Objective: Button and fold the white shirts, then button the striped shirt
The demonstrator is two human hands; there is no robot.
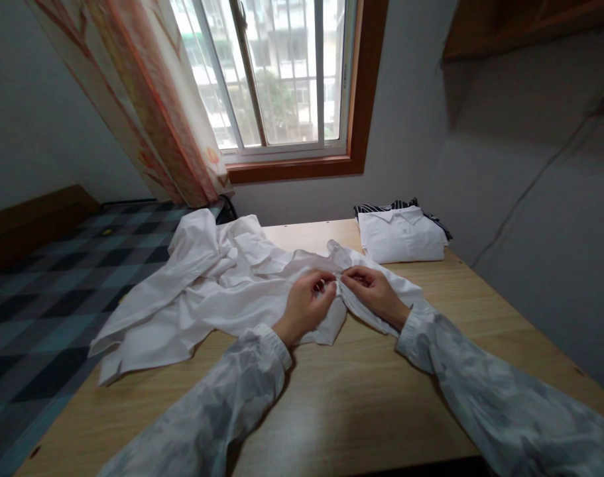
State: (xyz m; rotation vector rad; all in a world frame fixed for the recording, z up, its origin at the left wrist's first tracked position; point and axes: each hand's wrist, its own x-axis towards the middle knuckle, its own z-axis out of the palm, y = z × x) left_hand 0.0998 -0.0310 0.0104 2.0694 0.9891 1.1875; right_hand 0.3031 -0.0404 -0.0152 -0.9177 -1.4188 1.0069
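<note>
A white shirt (246,301) lies loosely spread and wrinkled across the wooden table (361,411), with one end hanging toward the left edge. My left hand (309,301) pinches its fabric near the right part, thumb and fingertips together. Just beside it, my right hand (374,288) pinches the same shirt, and the fingertips of both hands nearly meet. Whatever small detail sits between the fingertips is too small to make out. Part of the shirt extends under and past my right hand.
At the table's back right corner lies a folded white shirt (401,235) on top of dark striped cloth (361,211). A bed with a checked cover (67,265) adjoins the left side. Behind are a window (282,79) and a patterned curtain (157,99); a wall stands right.
</note>
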